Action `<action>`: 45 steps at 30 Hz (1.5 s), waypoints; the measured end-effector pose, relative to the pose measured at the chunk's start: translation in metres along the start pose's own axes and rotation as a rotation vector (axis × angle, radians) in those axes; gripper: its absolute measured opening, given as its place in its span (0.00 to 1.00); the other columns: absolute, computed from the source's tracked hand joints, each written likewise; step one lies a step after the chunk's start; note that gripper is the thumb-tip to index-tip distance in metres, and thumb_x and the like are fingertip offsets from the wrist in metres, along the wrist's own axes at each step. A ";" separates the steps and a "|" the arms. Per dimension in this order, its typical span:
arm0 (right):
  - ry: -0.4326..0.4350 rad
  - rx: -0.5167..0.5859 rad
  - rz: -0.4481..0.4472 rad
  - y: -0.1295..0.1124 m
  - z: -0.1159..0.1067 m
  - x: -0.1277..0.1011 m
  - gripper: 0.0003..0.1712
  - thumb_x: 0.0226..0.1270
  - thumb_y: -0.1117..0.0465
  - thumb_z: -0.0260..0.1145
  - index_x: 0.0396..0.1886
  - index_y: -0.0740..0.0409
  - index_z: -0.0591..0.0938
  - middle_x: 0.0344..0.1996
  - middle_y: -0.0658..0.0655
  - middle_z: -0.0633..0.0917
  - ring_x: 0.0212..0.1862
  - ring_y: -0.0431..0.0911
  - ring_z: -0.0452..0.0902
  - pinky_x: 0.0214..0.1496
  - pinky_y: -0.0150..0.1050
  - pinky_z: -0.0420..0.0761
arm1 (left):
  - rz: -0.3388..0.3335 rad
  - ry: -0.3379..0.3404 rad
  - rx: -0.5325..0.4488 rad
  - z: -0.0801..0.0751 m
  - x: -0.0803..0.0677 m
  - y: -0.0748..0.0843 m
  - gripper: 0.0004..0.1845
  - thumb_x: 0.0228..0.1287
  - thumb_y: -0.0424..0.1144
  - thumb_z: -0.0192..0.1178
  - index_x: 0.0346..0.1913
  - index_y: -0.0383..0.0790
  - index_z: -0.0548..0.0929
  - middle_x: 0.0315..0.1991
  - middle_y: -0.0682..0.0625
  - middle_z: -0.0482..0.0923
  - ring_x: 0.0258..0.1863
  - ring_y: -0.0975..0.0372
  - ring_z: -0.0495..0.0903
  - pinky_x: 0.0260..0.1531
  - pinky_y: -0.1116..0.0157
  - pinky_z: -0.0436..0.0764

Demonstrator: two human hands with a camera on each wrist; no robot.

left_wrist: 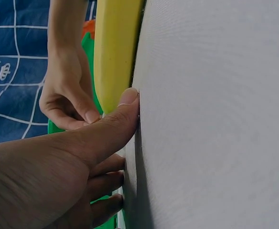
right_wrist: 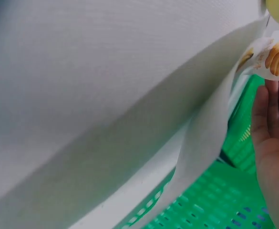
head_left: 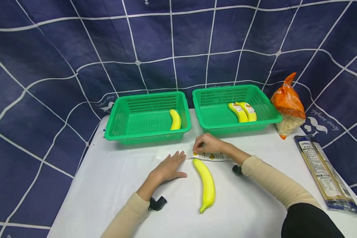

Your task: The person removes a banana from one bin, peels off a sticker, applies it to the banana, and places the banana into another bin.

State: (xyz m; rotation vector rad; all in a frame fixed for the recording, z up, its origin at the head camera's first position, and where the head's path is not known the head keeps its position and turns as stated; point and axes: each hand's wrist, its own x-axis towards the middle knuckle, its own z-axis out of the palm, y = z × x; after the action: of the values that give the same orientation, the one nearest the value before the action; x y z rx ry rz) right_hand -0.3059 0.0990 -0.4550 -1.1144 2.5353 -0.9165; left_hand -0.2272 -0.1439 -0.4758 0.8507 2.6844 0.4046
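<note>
The right hand pinched a printed wrapper flat near the counter's middle, the left hand lay flat with fingers apart, and the banana lay between them.

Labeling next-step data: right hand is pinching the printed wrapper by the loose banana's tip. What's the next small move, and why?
Probably lift the printed wrapper clear with the right hand. It pinches the wrapper's edge, the loose banana already lies bare on the white table, and the left hand rests flat beside it.
</note>
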 end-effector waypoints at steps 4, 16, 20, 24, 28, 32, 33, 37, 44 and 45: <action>0.005 -0.001 0.022 -0.001 -0.006 -0.007 0.03 0.59 0.61 0.73 0.33 0.51 0.90 0.29 0.45 0.87 0.34 0.34 0.80 0.41 0.29 0.83 | 0.002 -0.007 0.011 0.000 0.001 0.000 0.45 0.61 0.60 0.61 0.75 0.39 0.60 0.78 0.47 0.52 0.78 0.52 0.50 0.75 0.49 0.53; 0.079 0.081 0.044 -0.002 -0.023 -0.031 0.04 0.61 0.63 0.71 0.36 0.55 0.89 0.33 0.51 0.89 0.35 0.37 0.81 0.44 0.31 0.84 | -0.009 -0.010 -0.007 -0.004 0.001 0.005 0.46 0.60 0.59 0.63 0.74 0.37 0.60 0.78 0.45 0.52 0.78 0.51 0.50 0.75 0.48 0.53; 0.122 0.162 0.090 -0.003 -0.024 -0.037 0.05 0.60 0.63 0.71 0.36 0.58 0.89 0.35 0.55 0.89 0.36 0.38 0.81 0.43 0.30 0.83 | -0.012 -0.013 -0.009 -0.003 -0.001 0.005 0.47 0.59 0.60 0.63 0.74 0.38 0.60 0.78 0.46 0.51 0.78 0.52 0.49 0.76 0.48 0.52; 0.162 0.237 0.120 -0.008 -0.028 -0.044 0.07 0.60 0.64 0.71 0.37 0.61 0.88 0.37 0.59 0.89 0.37 0.40 0.82 0.42 0.30 0.83 | -0.011 -0.006 -0.018 -0.001 -0.001 0.004 0.47 0.59 0.60 0.63 0.75 0.39 0.59 0.78 0.46 0.50 0.78 0.52 0.49 0.76 0.49 0.51; 0.195 0.256 0.158 -0.019 -0.037 -0.053 0.06 0.61 0.64 0.71 0.37 0.61 0.88 0.37 0.59 0.89 0.38 0.41 0.83 0.45 0.29 0.83 | -0.014 0.007 -0.015 0.000 -0.001 0.004 0.48 0.59 0.61 0.63 0.75 0.38 0.59 0.78 0.44 0.49 0.78 0.51 0.48 0.76 0.47 0.51; 0.233 0.264 0.207 -0.029 -0.047 -0.063 0.07 0.61 0.63 0.71 0.38 0.60 0.88 0.37 0.58 0.89 0.38 0.44 0.84 0.43 0.30 0.83 | -0.037 0.027 0.000 -0.001 -0.001 0.005 0.51 0.57 0.63 0.63 0.75 0.36 0.58 0.78 0.44 0.49 0.78 0.50 0.48 0.75 0.46 0.52; 0.238 0.270 0.222 -0.031 -0.049 -0.065 0.07 0.61 0.62 0.71 0.38 0.60 0.88 0.37 0.58 0.89 0.38 0.45 0.84 0.41 0.30 0.83 | -0.046 0.029 0.003 -0.001 -0.001 0.005 0.51 0.57 0.63 0.63 0.75 0.36 0.58 0.78 0.44 0.49 0.78 0.50 0.48 0.75 0.46 0.52; 0.237 0.302 0.292 -0.036 -0.054 -0.069 0.10 0.61 0.58 0.71 0.39 0.59 0.88 0.37 0.57 0.89 0.34 0.46 0.81 0.35 0.31 0.80 | -0.068 0.041 0.010 -0.003 -0.001 0.005 0.52 0.56 0.63 0.64 0.75 0.36 0.58 0.78 0.43 0.50 0.78 0.49 0.49 0.75 0.45 0.53; 0.204 0.435 0.379 -0.043 -0.051 -0.069 0.15 0.63 0.56 0.70 0.42 0.62 0.86 0.38 0.54 0.89 0.40 0.55 0.82 0.43 0.36 0.83 | -0.092 0.120 0.044 -0.006 -0.002 0.002 0.49 0.49 0.62 0.70 0.70 0.38 0.67 0.73 0.41 0.62 0.75 0.47 0.56 0.73 0.42 0.53; 0.201 0.445 0.386 -0.044 -0.050 -0.069 0.15 0.63 0.56 0.70 0.43 0.62 0.85 0.37 0.53 0.89 0.40 0.53 0.82 0.44 0.38 0.84 | -0.091 0.131 0.044 -0.006 -0.002 0.001 0.49 0.48 0.61 0.71 0.70 0.38 0.67 0.73 0.41 0.63 0.75 0.46 0.57 0.72 0.41 0.53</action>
State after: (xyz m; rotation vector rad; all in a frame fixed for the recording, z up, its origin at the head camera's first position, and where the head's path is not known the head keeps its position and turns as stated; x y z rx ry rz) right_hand -0.2545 0.1490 -0.3911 -0.4051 2.3866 -1.4329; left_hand -0.2269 -0.1453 -0.4698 0.7349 2.8501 0.3943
